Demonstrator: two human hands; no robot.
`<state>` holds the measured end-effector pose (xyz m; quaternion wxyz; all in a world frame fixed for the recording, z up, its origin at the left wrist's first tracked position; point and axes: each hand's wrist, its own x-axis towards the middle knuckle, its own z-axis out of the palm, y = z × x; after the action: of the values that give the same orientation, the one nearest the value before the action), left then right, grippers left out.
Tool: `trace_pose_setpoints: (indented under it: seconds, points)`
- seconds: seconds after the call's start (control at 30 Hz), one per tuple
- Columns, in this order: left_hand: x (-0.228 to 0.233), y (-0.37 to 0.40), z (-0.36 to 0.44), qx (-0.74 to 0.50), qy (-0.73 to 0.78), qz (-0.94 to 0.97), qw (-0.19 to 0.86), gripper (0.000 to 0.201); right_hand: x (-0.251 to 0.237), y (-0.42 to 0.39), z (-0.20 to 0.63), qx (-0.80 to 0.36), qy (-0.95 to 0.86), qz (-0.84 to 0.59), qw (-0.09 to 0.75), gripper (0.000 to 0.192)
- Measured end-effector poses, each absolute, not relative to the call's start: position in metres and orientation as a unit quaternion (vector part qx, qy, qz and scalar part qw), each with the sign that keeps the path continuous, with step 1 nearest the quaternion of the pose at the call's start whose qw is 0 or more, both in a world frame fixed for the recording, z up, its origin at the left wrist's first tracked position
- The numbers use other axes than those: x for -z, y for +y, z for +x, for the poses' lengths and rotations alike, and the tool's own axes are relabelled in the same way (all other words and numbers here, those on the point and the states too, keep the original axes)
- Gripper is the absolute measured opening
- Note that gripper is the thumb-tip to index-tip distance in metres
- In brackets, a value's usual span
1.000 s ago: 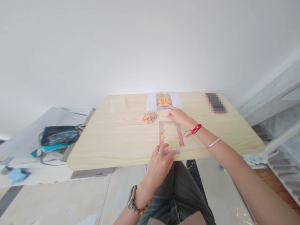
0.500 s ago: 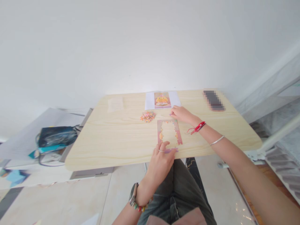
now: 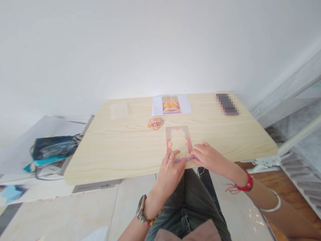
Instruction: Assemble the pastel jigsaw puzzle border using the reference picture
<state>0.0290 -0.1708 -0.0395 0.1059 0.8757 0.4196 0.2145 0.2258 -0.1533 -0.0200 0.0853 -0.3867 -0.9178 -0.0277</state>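
A rectangular jigsaw puzzle border (image 3: 168,135) lies near the front edge of the table, its middle showing bare wood. My left hand (image 3: 172,172) rests on the border's lower left corner, fingers spread, thumb and forefinger on either side of the purple bottom strip. At the lower right corner, my right hand (image 3: 208,156) has its fingertips pinched together on a small purple puzzle piece, mostly hidden by the fingers. Beyond the border sits a pile of loose puzzle pieces (image 3: 155,123). Behind that lies a printed picture sheet (image 3: 171,105) showing a yellow-orange figure.
A phone-like dark object (image 3: 227,104), blurred out, lies at the table's back right. At the back left is a pale, see-through packet (image 3: 119,110). Left of the wooden table (image 3: 100,147), a dark bag (image 3: 55,147) rests on a lower white surface. A wall stands behind.
My right hand has come down from beside the picture sheet to the border's lower right corner, bringing the purple piece. My left hand stays in place. The view has shifted slightly.
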Motion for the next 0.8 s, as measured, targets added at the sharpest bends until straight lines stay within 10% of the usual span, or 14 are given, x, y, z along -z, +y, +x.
trace_pose_setpoints:
  seconds: [0.8]
  points:
    - [0.039,-0.165,0.038,-0.173,0.388,0.904,0.049,0.022,0.036,-0.160,0.222,-0.066,-0.878,-0.451,0.143,0.015]
